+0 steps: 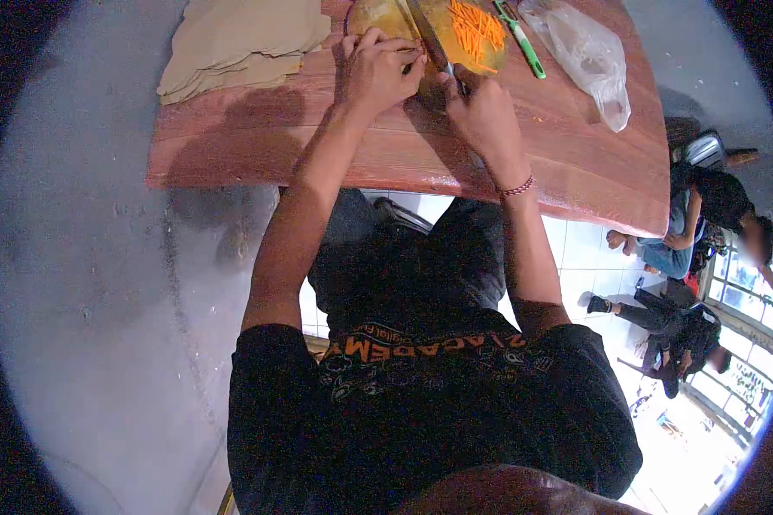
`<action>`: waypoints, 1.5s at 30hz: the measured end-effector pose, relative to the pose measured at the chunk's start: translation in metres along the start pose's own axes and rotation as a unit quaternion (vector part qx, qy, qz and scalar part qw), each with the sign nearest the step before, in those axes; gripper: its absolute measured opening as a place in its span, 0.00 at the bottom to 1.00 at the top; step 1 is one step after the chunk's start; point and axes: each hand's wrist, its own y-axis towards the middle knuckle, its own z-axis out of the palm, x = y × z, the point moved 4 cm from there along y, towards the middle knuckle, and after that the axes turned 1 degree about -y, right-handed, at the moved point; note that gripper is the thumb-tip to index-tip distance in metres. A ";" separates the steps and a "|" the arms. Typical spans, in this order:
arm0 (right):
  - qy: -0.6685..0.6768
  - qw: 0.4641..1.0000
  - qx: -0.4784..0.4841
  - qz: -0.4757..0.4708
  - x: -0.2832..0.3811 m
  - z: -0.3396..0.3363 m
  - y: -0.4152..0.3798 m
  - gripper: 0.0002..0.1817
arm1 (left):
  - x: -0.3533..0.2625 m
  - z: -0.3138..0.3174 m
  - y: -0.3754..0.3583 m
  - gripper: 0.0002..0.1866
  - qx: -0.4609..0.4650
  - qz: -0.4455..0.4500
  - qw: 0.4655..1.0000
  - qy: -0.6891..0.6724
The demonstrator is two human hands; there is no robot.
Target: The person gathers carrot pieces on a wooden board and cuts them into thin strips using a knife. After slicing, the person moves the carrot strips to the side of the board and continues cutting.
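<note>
My right hand [487, 116] is closed round the handle of a knife [429, 36], whose blade points away over a round yellowish cutting board [378, 15]. Just left of the blade, my left hand [385, 72] has its fingers bent and pressed down at the board's near edge; what lies under the fingertips is too small to make out. Orange strips, like cut carrot [477, 33], lie in a pile on the board, right of the knife.
A green-handled peeler [524, 47] and a clear plastic bag [586, 53] lie right of the board. Brown paper sheets [240, 43] are at the left on the wooden table [575, 163]. Two people [721, 202] sit farther off at the right.
</note>
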 end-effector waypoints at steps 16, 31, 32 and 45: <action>-0.016 0.999 0.028 0.019 0.006 -0.007 -0.003 0.19 | 0.002 0.002 0.000 0.10 0.008 0.006 1.000 -0.015; 0.013 1.000 0.014 -0.005 -0.006 0.006 0.044 0.21 | 0.000 0.001 0.000 0.10 0.009 0.008 1.000 -0.012; 0.014 1.000 0.013 -0.005 -0.010 0.006 0.044 0.21 | 0.001 0.001 -0.001 0.11 0.014 0.010 1.000 0.000; 0.025 0.999 0.002 -0.024 -0.010 -0.002 0.010 0.18 | -0.001 -0.001 -0.001 0.13 0.003 0.019 1.000 -0.003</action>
